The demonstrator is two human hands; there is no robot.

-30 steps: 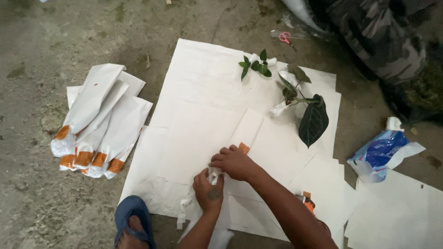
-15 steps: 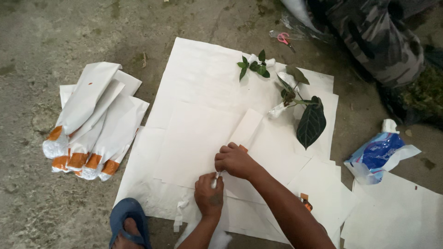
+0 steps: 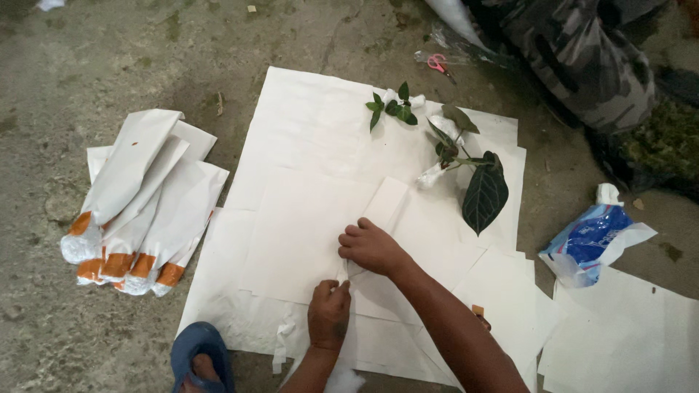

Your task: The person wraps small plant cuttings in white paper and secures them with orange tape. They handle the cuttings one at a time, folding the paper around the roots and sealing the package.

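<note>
My right hand (image 3: 371,246) presses its curled fingers on a narrow, rolled white paper package (image 3: 384,204) lying on the big white paper sheets (image 3: 306,145). My left hand (image 3: 329,313) pinches the package's near end, just below the right hand. What is inside the wrap is hidden. Beyond the hands lie a small green cutting (image 3: 392,107) and a larger plant with one dark leaf (image 3: 484,195), their stems wrapped in white.
Several finished paper wraps with orange tape (image 3: 138,211) are piled on the concrete floor at the left. A blue and white plastic bag (image 3: 591,236) lies at the right, pink-handled scissors (image 3: 438,64) at the top. My blue sandal (image 3: 198,356) sits at the bottom edge.
Both hands have shifted slightly on the paper package; the left hand now pinches its near end lower down. The view has drifted a little. Nothing else moved.
</note>
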